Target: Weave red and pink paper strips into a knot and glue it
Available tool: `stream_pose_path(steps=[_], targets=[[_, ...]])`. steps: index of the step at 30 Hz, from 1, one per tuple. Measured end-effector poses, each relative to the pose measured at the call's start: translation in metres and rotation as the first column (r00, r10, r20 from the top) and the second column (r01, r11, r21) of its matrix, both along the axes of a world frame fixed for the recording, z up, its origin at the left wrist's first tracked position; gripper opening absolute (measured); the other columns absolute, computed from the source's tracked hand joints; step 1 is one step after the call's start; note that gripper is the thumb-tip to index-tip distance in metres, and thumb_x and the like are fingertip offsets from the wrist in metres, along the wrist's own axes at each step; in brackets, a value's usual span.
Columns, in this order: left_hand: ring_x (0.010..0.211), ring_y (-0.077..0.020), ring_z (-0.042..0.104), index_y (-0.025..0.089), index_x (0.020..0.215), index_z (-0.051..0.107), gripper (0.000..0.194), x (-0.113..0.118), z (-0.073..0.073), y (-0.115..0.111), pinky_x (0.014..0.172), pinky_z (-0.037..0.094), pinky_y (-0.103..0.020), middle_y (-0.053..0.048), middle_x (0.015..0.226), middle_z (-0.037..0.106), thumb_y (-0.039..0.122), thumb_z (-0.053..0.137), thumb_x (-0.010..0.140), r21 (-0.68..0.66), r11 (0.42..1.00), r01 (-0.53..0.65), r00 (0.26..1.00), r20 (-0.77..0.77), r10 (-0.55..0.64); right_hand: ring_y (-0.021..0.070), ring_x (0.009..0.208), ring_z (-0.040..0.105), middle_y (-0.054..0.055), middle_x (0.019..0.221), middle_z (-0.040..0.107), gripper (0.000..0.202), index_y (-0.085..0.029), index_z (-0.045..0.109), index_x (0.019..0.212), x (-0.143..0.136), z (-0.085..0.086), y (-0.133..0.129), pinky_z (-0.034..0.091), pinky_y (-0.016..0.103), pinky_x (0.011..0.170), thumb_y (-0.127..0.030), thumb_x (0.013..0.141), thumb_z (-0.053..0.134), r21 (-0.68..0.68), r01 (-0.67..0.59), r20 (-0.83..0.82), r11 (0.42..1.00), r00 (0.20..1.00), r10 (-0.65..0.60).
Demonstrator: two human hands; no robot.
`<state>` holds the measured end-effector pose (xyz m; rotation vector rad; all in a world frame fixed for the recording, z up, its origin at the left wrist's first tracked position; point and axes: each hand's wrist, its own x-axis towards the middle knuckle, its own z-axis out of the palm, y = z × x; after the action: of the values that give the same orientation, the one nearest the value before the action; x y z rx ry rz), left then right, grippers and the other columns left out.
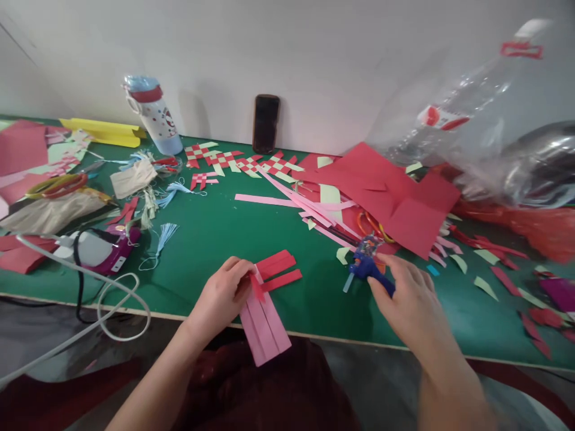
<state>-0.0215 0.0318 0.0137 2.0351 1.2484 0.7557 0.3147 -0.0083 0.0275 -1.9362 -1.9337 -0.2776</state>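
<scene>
My left hand [227, 287] pinches woven strips of paper, a pink piece [265, 329] slit lengthwise with red strips [278, 269] crossing out to its right. The pink end hangs over the front edge of the table. At the right, my right hand [411, 293] has thumb and fingers around the handle of a small blue glue gun [363, 267]. A short translucent stick juts from the glue gun's near end. Its far end lies by scissors with orange and yellow handles [371, 226], partly under red paper.
Behind lie pink strips [291, 200], red sheets [381, 185] and several red-and-cream woven pieces [224, 160]. A phone [266, 123] and a bottle [157, 117] stand by the wall. Tassels [166, 239] and a white cable [108, 281] are at left, plastic-wrapped things [453, 120] at right.
</scene>
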Motion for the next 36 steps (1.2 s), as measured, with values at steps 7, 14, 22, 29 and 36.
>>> stream_pose_path(steps=[7, 14, 22, 29, 36], targets=[[0.081, -0.0130, 0.058, 0.021, 0.096, 0.057, 0.026, -0.005, -0.002, -0.001, 0.071, 0.045, -0.024, -0.003, 0.096, 0.057, 0.002, 0.043, 0.086, -0.026, 0.999, 0.048, 0.998, 0.048, -0.047, 0.0364, 0.103, 0.061, 0.020, 0.118, 0.060, 0.052, -0.014, 0.047, 0.134, 0.014, -0.016, 0.000, 0.050, 0.050, 0.086, -0.034, 0.086, 0.046, -0.183, 0.104, -0.071, 0.978, 0.990, -0.119], [0.081, -0.0128, 0.057, 0.021, 0.096, 0.057, 0.025, -0.004, -0.006, -0.003, 0.072, 0.045, -0.025, -0.003, 0.095, 0.056, 0.002, 0.044, 0.086, 0.025, 0.999, 0.028, 0.997, 0.071, -0.030, 0.0363, 0.103, 0.064, 0.018, 0.119, 0.065, 0.057, -0.015, 0.049, 0.135, 0.015, -0.011, 0.010, 0.051, 0.049, 0.086, -0.023, 0.079, 0.049, -0.260, 0.165, 0.006, 0.951, 0.985, -0.170], [0.076, -0.0130, 0.054, 0.019, 0.093, 0.055, 0.022, -0.005, -0.004, -0.003, 0.068, 0.044, -0.024, -0.003, 0.092, 0.054, 0.002, 0.045, 0.084, 0.018, 1.000, 0.014, 0.997, 0.080, -0.015, 0.0456, 0.106, 0.062, 0.016, 0.116, 0.065, 0.051, -0.024, 0.049, 0.136, 0.005, 0.033, -0.007, 0.054, 0.050, 0.070, -0.046, 0.091, 0.046, 0.002, 0.329, -0.071, 0.944, 0.942, -0.328], [0.077, -0.0129, 0.053, 0.020, 0.094, 0.050, 0.022, -0.007, -0.006, -0.002, 0.069, 0.042, -0.023, -0.002, 0.091, 0.053, 0.001, 0.047, 0.083, -0.016, 0.999, 0.040, 0.993, 0.114, -0.038, 0.0239, 0.074, 0.071, 0.006, 0.093, 0.074, 0.039, -0.024, 0.059, 0.119, -0.051, 0.041, 0.011, 0.058, 0.034, 0.064, -0.048, 0.088, 0.053, -0.230, -0.286, -0.558, 0.930, 0.822, 0.114], [0.075, -0.0117, 0.051, 0.020, 0.086, 0.049, 0.021, -0.006, -0.009, -0.002, 0.069, 0.040, -0.024, 0.001, 0.088, 0.052, 0.000, 0.046, 0.083, -0.085, 0.996, -0.019, 0.996, 0.085, 0.026, 0.0217, 0.095, 0.070, 0.007, 0.112, 0.071, 0.036, -0.026, 0.054, 0.125, -0.096, 0.034, 0.029, 0.057, 0.033, 0.085, -0.042, 0.094, 0.050, -0.369, -0.558, -0.681, 0.743, 0.706, 0.193]])
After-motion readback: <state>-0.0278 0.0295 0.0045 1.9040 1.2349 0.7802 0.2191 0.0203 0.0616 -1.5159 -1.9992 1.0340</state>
